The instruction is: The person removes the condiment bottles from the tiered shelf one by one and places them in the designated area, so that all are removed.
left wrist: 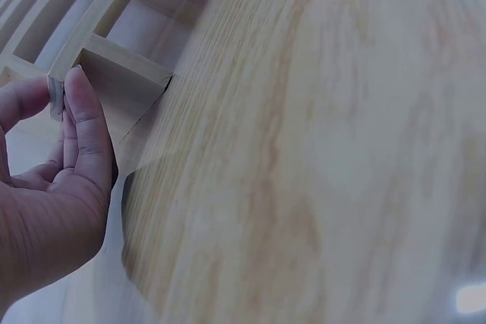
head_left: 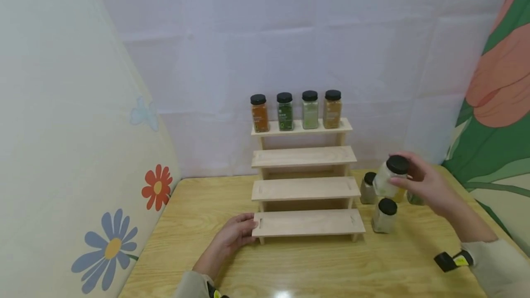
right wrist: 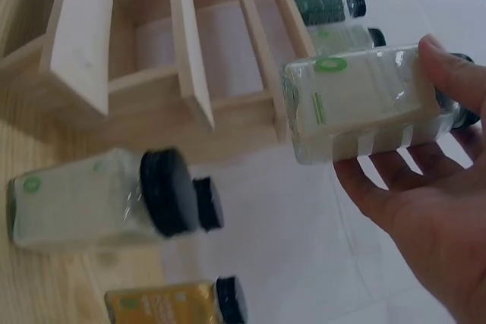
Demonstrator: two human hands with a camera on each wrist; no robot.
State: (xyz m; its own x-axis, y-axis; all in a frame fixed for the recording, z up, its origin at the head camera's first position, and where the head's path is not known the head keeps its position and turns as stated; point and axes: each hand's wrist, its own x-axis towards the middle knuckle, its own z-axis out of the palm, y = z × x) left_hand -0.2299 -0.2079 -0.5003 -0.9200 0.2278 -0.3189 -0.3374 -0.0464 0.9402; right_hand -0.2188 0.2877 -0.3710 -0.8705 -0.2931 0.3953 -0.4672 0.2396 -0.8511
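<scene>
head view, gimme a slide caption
Right grip holds a jar beside a stepped rack, four jars on its top step, while the left grip pinches the bottom step.

Four jars stand atop the rack, other jars to its right.

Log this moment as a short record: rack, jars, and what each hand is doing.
Rack: four-tier wooden rack on the table
Top tier, left to right: orange jar, dark green jar, pale green jar, tan jar
Left hand: grips the bottom board at its left end
Right hand: holds a tilted whitish jar above the table
Right of rack: front jar, greyish jar, yellow jar, partly hidden greenish jar
Lids: black wherever visible
</scene>
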